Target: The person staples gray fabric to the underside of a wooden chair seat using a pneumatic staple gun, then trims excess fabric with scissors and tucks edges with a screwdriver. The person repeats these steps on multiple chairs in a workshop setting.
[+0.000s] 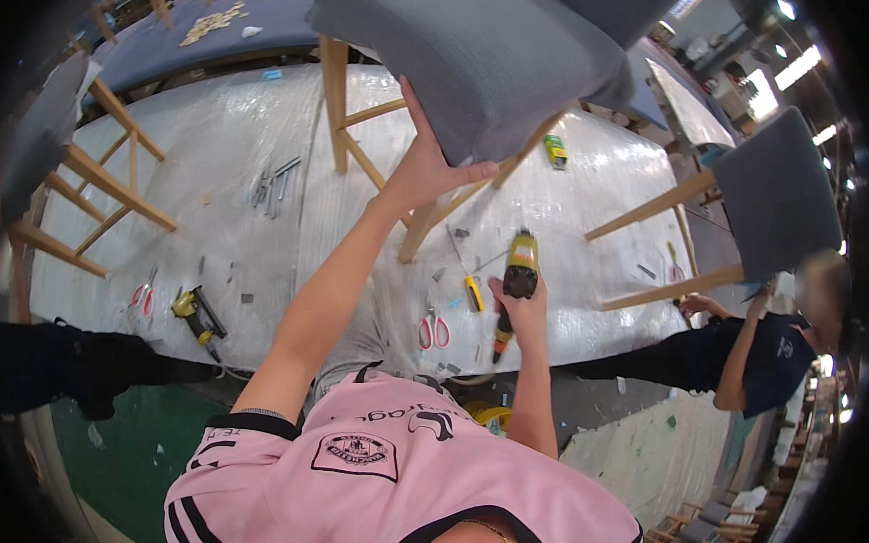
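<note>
A grey upholstered chair point(494, 68) with pale wooden legs stands on the plastic-covered worktable point(248, 134) in front of me. My left hand point(429, 171) grips the near corner of its seat, with the thumb and a finger spread along the edges; the other fingers are hidden. Below that seat, to the right, my right hand point(526, 311) is closed round the handle of a yellow-and-black staple gun point(520, 259). Between my arms lie red-handled scissors point(434, 331) and a yellow-handled screwdriver point(473, 294).
Another staple gun point(199, 323) and scissors point(143, 296) lie at the left, with metal bolts point(274, 186) farther back. A green box point(556, 152) sits beyond the chair. More chairs flank me on the left point(96, 173) and right point(776, 193), where a person point(772, 346) works.
</note>
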Tool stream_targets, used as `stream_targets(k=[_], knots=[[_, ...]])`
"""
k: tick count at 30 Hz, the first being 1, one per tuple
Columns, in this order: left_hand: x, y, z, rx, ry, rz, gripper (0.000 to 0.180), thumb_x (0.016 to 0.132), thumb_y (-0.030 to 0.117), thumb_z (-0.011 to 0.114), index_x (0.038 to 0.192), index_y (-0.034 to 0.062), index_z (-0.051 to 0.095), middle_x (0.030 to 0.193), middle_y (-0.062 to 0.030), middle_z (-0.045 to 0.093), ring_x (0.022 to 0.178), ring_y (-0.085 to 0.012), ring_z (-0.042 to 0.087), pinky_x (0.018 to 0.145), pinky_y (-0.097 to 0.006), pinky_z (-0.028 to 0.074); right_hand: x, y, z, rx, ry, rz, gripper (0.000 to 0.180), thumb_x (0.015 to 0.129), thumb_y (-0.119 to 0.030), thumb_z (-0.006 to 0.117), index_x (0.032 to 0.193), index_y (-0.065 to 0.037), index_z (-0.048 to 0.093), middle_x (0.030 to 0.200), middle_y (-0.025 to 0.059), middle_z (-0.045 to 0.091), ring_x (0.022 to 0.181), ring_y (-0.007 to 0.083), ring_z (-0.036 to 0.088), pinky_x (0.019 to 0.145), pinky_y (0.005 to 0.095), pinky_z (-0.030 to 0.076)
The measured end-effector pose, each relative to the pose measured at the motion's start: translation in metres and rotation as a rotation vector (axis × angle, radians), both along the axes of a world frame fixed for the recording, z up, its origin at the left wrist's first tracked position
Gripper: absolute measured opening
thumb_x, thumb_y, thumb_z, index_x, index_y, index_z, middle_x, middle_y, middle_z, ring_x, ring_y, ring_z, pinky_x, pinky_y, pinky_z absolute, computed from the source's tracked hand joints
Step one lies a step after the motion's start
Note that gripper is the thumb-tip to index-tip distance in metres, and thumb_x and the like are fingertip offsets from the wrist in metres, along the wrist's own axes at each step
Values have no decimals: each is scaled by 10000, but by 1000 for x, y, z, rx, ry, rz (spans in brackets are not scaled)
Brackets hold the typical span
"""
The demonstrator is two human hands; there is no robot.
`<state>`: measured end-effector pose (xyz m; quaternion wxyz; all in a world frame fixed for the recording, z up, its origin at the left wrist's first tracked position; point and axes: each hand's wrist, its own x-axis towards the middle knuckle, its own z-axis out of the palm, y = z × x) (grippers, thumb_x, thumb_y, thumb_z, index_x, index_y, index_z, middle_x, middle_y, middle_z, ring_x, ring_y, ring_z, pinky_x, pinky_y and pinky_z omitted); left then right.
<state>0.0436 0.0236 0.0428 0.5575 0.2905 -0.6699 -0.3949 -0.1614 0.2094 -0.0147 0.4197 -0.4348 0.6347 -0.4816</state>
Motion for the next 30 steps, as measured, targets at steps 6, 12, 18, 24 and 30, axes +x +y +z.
stream_targets(k=[6,12,18,24,30], knots=[[28,12,12,169,20,-121,1609,700,555,918,1516,173,-415,1671,-326,30,1563,-427,156,1269,-494,191,-126,6,-260,459,256,-51,545,763,-113,834,1196,5,525,1002,130,657,800,227,665,722,364,552],[-4,9,7,40,-56,190,1600,708,465,933,1501,210,-433,1672,-300,-13,1551,-435,188,1258,-525,233,-137,-10,-361,671,490,-81,988,743,-217,803,1499,58,229,1357,329,584,1294,451,571,1084,464,467],[-15,5,8,52,21,148,1563,742,352,913,1478,241,-461,1671,-252,-66,1548,-398,187,1243,-525,261,-164,-53,-343,642,740,417,291,791,-169,761,1022,8,744,980,128,762,925,238,719,861,379,556],[-18,8,0,-77,94,211,1479,783,221,876,1515,187,-409,1630,-289,225,1463,-391,396,1208,-471,340,5,-90,179,-580,582,635,226,1010,-154,652,966,39,762,859,117,767,807,125,717,694,280,547],[-21,7,3,37,204,97,1455,777,221,878,1557,166,-349,1656,-239,174,1509,-340,303,1222,-433,309,108,-145,261,-1381,1055,708,452,1049,-311,526,1420,-59,579,1410,161,610,1335,343,544,1147,444,385]])
